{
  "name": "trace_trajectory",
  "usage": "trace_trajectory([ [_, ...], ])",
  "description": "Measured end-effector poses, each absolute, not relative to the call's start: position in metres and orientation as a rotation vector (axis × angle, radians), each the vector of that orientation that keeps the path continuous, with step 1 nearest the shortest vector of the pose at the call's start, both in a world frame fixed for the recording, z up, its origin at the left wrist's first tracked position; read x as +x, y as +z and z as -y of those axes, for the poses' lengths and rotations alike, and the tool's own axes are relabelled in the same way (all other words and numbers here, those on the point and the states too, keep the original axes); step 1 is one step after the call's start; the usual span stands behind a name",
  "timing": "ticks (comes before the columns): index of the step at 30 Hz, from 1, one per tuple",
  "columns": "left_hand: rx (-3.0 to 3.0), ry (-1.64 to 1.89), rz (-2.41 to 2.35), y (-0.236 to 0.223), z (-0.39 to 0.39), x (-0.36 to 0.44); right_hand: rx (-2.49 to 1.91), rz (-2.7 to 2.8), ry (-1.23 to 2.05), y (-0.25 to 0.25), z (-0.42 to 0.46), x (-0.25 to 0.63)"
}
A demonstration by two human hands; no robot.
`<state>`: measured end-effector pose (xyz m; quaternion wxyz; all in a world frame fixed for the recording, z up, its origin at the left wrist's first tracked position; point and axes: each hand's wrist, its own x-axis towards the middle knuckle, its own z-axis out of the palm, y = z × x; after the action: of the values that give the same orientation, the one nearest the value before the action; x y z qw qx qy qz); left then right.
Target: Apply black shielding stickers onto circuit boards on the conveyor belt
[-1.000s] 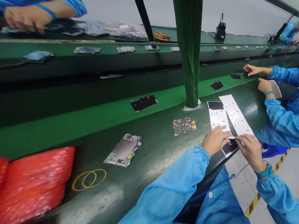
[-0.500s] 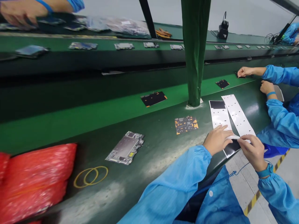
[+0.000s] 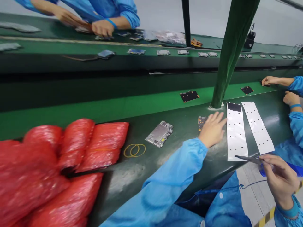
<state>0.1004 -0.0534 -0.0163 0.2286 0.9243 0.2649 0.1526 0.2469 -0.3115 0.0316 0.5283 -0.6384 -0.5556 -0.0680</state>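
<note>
Head view, looking down along a dark green table (image 3: 132, 179). The left hand (image 3: 211, 130) lies open on the table with its fingers spread, partly covering a small circuit board with orange patches (image 3: 201, 122). Its fingertips are just beside a white strip with small black marks and a black patch at its top end (image 3: 236, 135). A second white strip (image 3: 258, 127) lies close by on the right, the two set at a slight angle.

At lower right, the right hand (image 3: 280, 179) is closed in a pinch on what look like slim dark tweezers (image 3: 248, 159). Their tip reaches over the bottom of the first strip, though blur hides whether it touches.

Further left on the table lie a metal-shielded circuit board (image 3: 159, 134), yellow rubber bands (image 3: 134, 150) and red plastic bags (image 3: 47, 164) at lower left. Black-covered boards (image 3: 189, 96) sit on a bright green belt (image 3: 106, 108) behind. At the right edge, a co-worker's hand (image 3: 270, 81) reaches toward that belt. At upper left, another person's hand (image 3: 102, 28) is over boards on the far side.
</note>
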Motion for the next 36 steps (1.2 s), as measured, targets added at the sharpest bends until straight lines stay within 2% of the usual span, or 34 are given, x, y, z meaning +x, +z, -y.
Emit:
trace_trajectory([
  [4, 2.615, 0.302, -0.868, -0.021, 0.047, 0.03, -1.591, 1.003, 0.076, 0.022, 0.286, 0.224],
  [10, 2.399, 0.41, -0.891, -0.011, 0.131, -0.049, -1.555, 0.772, 0.527, 0.005, 0.252, 0.177],
  [16, 1.681, 0.575, -1.113, 0.012, 0.164, -0.06, -1.57, 0.808, 0.743, -0.002, 0.242, 0.139],
  [21, 1.548, 0.704, -1.227, 0.013, 0.164, -0.065, -1.639, 0.919, 0.786, 0.005, 0.241, 0.138],
  [27, 1.481, 0.676, -1.173, 0.016, 0.173, -0.078, -1.722, 0.94, 0.871, 0.009, 0.237, 0.133],
  [31, 1.577, 0.691, -1.239, 0.011, 0.181, -0.105, -1.774, 0.872, 0.926, 0.012, 0.233, 0.135],
  [36, 2.223, 0.759, -1.206, -0.008, 0.192, -0.141, -1.82, 0.803, 1.215, 0.009, 0.23, 0.134],
])
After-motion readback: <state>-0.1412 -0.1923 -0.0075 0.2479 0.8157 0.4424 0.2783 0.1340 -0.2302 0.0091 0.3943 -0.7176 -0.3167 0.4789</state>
